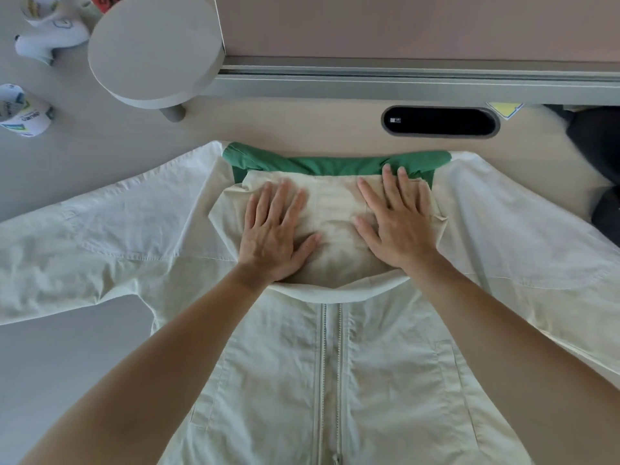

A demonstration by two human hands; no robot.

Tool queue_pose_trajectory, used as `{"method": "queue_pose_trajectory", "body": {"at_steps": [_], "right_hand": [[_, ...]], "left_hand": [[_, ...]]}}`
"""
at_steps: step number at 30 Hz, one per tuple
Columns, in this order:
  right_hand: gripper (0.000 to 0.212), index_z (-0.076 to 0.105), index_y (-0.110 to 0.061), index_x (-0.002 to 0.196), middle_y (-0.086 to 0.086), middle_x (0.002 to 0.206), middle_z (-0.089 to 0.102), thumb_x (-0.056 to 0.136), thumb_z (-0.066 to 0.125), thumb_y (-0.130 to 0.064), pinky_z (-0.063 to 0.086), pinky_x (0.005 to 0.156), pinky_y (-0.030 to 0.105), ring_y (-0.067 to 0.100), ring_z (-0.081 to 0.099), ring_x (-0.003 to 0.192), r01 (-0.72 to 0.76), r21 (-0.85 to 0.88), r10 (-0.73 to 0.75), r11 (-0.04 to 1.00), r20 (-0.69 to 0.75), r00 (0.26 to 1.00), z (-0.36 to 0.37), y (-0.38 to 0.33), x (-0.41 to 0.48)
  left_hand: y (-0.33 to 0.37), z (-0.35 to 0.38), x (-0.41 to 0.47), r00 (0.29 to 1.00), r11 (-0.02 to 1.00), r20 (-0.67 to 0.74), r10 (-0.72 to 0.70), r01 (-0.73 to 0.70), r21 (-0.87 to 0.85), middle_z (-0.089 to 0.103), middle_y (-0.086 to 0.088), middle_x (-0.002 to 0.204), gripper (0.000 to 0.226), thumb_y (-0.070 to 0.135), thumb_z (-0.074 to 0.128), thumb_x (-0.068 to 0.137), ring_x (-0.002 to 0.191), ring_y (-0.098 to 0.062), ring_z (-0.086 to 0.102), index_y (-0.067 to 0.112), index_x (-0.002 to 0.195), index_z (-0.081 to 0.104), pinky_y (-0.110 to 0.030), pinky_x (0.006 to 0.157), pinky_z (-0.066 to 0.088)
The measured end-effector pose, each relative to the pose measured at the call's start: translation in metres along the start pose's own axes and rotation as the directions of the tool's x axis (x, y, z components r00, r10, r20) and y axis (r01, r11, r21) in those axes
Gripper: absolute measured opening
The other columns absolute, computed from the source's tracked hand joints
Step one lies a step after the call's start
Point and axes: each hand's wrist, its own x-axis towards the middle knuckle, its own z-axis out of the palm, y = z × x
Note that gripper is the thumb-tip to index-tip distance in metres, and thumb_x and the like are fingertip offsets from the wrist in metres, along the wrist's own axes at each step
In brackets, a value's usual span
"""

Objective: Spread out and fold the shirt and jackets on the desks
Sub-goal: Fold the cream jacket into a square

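A cream zip-front jacket [335, 357] lies spread flat on the desk [302, 125], front side up, its sleeves stretched out to the left and right. Its hood [332, 209], cream outside with a green lining [322, 164] showing at the far edge, lies flattened above the collar. My left hand [273, 229] presses flat on the left half of the hood, fingers straight and spread. My right hand [397, 219] presses flat on the right half in the same way, fingertips reaching the green lining. The zipper [330, 370] runs down the middle towards me.
A round grey stand [154, 48] rises at the back left. White printed cups [23, 110] lie at the far left. A black oval cable slot [439, 121] sits in the desk behind the hood. A dark garment [597, 156] lies at the right edge. A partition rail [402, 78] borders the back.
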Motion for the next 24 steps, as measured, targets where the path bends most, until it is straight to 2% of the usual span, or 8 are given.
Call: {"method": "queue_pose_trajectory", "body": {"at_steps": [2,4,7,9,12,17,21,24], "right_hand": [[0.075,0.010,-0.039,0.158,0.011,0.167,-0.005,0.093,0.021,-0.074,-0.006,0.118,0.059,0.040,-0.008,0.152,-0.043,0.065,0.044,0.997,-0.010,0.999,-0.010,-0.016,-0.015],[0.080,0.003,-0.042,0.158,0.010,0.167,-0.012,0.090,0.023,-0.079,-0.007,0.116,0.062,0.044,-0.013,0.150,0.001,0.049,-0.002,0.999,0.030,1.000,-0.011,-0.035,-0.039],[0.081,0.010,-0.046,0.157,0.009,0.168,-0.003,0.086,0.025,-0.082,0.006,0.114,0.072,0.049,-0.005,0.149,0.063,-0.053,-0.058,0.997,0.097,0.994,0.010,-0.045,-0.067],[0.080,0.017,-0.045,0.156,0.009,0.168,0.005,0.085,0.029,-0.080,0.010,0.113,0.072,0.049,0.001,0.149,0.052,-0.074,-0.044,0.996,0.102,0.994,0.019,-0.041,-0.064],[0.079,0.016,-0.045,0.156,0.008,0.168,0.002,0.085,0.029,-0.077,0.011,0.113,0.071,0.047,0.000,0.150,0.059,-0.079,-0.049,0.995,0.126,0.991,0.017,-0.042,-0.060],[0.077,0.006,-0.040,0.158,0.010,0.167,-0.009,0.090,0.029,-0.069,0.000,0.119,0.061,0.039,-0.014,0.152,0.058,-0.020,-0.057,0.998,0.053,0.997,0.005,-0.067,-0.060],[0.072,0.005,-0.039,0.159,0.003,0.167,-0.015,0.093,0.017,-0.067,-0.003,0.122,0.056,0.028,-0.019,0.152,0.197,-0.022,-0.192,0.980,0.144,0.971,0.018,-0.098,-0.059],[0.072,0.006,-0.040,0.158,0.001,0.167,-0.015,0.092,0.015,-0.068,-0.002,0.122,0.056,0.026,-0.018,0.152,0.168,-0.057,-0.154,0.984,0.195,0.969,0.019,-0.099,-0.059]], "left_hand": [[0.005,-0.007,-0.010,0.995,0.995,-0.015,-0.095,0.094,-0.037,0.008,-0.018,0.165,0.094,0.083,0.028,0.085,0.152,-0.041,0.000,0.025,0.159,0.020,-0.060,0.120,-0.004],[0.009,-0.006,-0.031,0.991,0.990,0.018,-0.135,0.135,-0.045,-0.002,-0.016,0.166,0.103,0.093,0.022,0.075,0.150,-0.044,-0.010,0.033,0.159,0.012,-0.062,0.117,-0.013],[0.005,0.006,-0.052,0.991,0.995,0.092,-0.100,0.098,0.025,-0.001,-0.014,0.166,0.113,0.100,0.029,0.064,0.149,-0.048,-0.008,0.038,0.158,0.016,-0.073,0.113,-0.003],[-0.001,0.008,-0.047,0.991,0.996,0.103,-0.086,0.083,0.039,0.000,-0.013,0.166,0.116,0.100,0.036,0.061,0.149,-0.049,-0.005,0.038,0.158,0.016,-0.072,0.114,-0.003],[-0.012,-0.003,-0.038,0.989,0.999,0.147,-0.033,0.029,0.026,-0.004,-0.013,0.166,0.114,0.097,0.039,0.064,0.150,-0.046,-0.004,0.040,0.158,0.009,-0.069,0.116,0.002],[-0.047,-0.008,-0.049,0.974,0.979,0.130,-0.188,0.197,-0.056,-0.010,-0.011,0.166,0.102,0.088,0.023,0.080,0.152,-0.026,-0.016,0.026,0.160,0.004,-0.059,0.121,-0.001],[-0.053,-0.013,-0.049,0.964,0.989,0.222,-0.144,0.147,0.001,-0.018,-0.009,0.165,0.097,0.083,0.021,0.084,0.151,-0.024,-0.021,0.027,0.159,-0.005,-0.055,0.122,-0.007],[-0.068,-0.028,-0.056,0.971,0.991,0.225,-0.074,0.096,-0.089,-0.002,-0.007,0.167,0.086,0.075,0.021,0.086,0.153,-0.025,-0.007,0.028,0.159,0.015,-0.053,0.122,0.003]]}}
